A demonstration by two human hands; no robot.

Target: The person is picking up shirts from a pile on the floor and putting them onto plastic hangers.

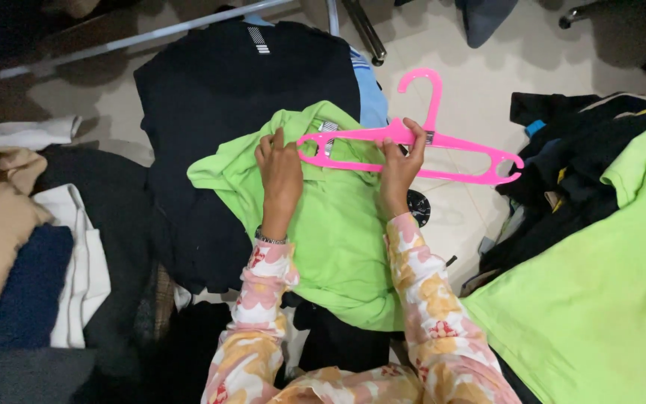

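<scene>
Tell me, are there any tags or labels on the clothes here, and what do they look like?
Neck label: inside the collar of the black shirt at the top; a small dark rectangle with pale stripes.
Neck tag: in the collar of the green shirt, behind the pink hanger between the left hand and right hand; small, greyish, partly hidden.
No packages, signs or screens.

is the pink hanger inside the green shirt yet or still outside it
Partly in: the pink hanger has its left end under the green shirt collar; hook and right end remain outside.
</scene>
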